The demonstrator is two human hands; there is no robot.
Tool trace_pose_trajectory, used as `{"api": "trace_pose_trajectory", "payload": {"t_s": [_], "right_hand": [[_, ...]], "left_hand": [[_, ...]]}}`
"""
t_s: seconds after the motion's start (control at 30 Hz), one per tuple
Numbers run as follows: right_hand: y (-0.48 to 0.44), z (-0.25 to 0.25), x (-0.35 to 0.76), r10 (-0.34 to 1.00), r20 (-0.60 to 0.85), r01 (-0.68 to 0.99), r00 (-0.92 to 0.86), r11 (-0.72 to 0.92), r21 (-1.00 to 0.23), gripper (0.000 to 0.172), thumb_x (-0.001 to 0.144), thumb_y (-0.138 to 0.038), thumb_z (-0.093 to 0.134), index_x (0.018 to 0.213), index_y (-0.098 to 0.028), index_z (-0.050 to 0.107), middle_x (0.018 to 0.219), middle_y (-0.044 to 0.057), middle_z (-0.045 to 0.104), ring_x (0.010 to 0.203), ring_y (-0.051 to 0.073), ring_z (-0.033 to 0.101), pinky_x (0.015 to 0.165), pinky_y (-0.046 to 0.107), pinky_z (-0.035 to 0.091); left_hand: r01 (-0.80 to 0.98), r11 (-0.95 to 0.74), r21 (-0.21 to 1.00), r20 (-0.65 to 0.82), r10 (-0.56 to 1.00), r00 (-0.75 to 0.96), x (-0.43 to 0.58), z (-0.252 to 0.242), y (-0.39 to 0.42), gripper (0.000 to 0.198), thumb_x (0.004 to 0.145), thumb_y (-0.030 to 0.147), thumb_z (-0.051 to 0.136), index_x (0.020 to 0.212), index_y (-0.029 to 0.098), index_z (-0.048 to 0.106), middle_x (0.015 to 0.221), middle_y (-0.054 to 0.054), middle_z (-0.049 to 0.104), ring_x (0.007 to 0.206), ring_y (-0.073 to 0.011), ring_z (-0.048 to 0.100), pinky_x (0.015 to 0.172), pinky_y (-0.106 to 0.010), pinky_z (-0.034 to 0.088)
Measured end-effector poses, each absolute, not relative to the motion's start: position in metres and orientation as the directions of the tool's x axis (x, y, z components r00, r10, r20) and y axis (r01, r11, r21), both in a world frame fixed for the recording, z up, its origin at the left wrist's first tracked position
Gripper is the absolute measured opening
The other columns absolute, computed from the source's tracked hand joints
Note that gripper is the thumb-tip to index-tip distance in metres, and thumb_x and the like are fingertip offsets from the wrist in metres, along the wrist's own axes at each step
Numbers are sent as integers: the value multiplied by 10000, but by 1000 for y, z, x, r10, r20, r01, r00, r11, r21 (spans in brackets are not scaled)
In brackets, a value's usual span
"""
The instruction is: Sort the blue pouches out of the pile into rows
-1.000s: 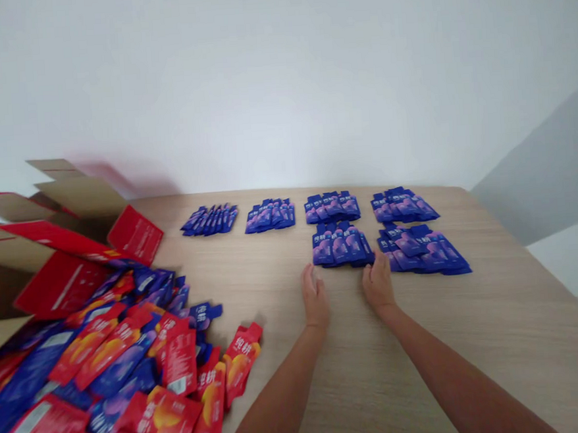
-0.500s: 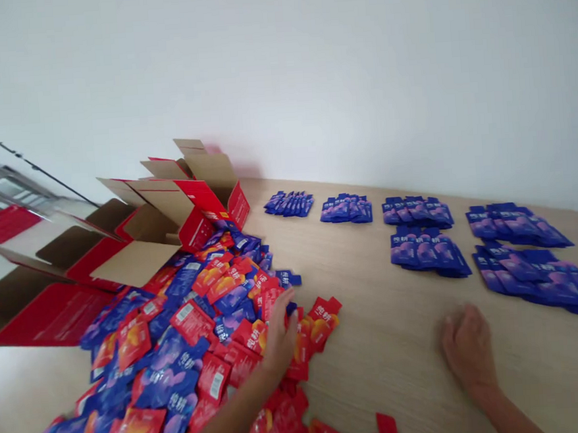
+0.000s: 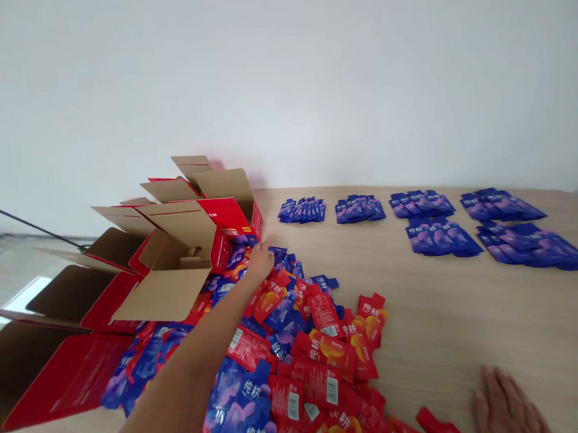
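Note:
My left hand (image 3: 258, 261) reaches far forward onto the top of a loose heap of red and blue sachets (image 3: 298, 348), near the mouth of a tipped red cardboard box (image 3: 205, 232). Its fingers curl down onto blue sachets there; whether they grip one is hidden. My right hand (image 3: 505, 409) lies flat on the wooden table (image 3: 449, 324) at the lower right, fingers spread, holding nothing, beside a red sachet (image 3: 440, 430).
Six neat stacks of blue sachets (image 3: 441, 237) lie in rows along the table's far side, right of the box. A second opened red box (image 3: 55, 351) lies at the left. A white wall stands behind the table.
The view swung left from the blue stacks to the heap. My left hand moved from the stacks across the pile to the box mouth. My right hand drew back toward me and flattened.

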State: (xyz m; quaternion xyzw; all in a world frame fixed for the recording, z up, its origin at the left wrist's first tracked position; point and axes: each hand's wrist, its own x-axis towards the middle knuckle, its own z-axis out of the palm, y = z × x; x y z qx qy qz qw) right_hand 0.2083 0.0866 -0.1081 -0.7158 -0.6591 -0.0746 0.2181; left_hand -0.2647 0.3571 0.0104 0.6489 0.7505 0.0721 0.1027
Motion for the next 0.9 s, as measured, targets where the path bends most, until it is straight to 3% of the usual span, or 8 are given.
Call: {"api": "trace_pose_trajectory", "payload": {"t_s": [0.13,0.27,0.33,0.57,0.9], "right_hand": [[93,-104,210,917,392,990,76,-22,-140,653,869,-365,277,1486,-169,191,1383,180,462,1272,365,433,956,574,378],[95,-103,212,917,386,994,98,-73,-79,626,890,-382,264,1471,-155,220,1380,184,459,1245,347,461,960,525,394],[95,-102,211,919,375,992,122,-102,-73,602,898,-381,257,1451,-145,259,1368,183,470,1239,334,467,972,509,391],[95,-100,210,914,392,995,104,-90,-53,576,907,-358,253,1433,-124,282,1354,191,481,1248,327,457,1004,502,368],[93,-103,212,916,382,991,121,-87,-106,560,909,-326,263,1404,-78,346,1344,211,488,1253,324,451,1031,510,340]], "left_hand": [[975,141,173,-236,967,-98,-257,0,386,508,873,308,429,1356,151,418,1437,-144,425,1347,-263,355,1094,-380,287],[978,195,71,-393,907,-152,-244,-15,397,742,745,595,548,1370,215,422,1487,-188,325,1320,-464,319,1010,-585,306],[980,197,22,-433,885,-168,-240,-20,397,843,677,671,571,1379,234,410,1499,-202,290,1319,-516,273,995,-635,275],[988,142,-66,-487,860,-156,-223,-16,386,831,676,655,552,1379,247,382,1443,-198,374,1272,-485,365,940,-579,353],[994,81,-79,-507,855,-110,-188,-9,360,749,687,579,566,1340,244,414,1400,-183,423,1241,-442,414,914,-540,396]]}}
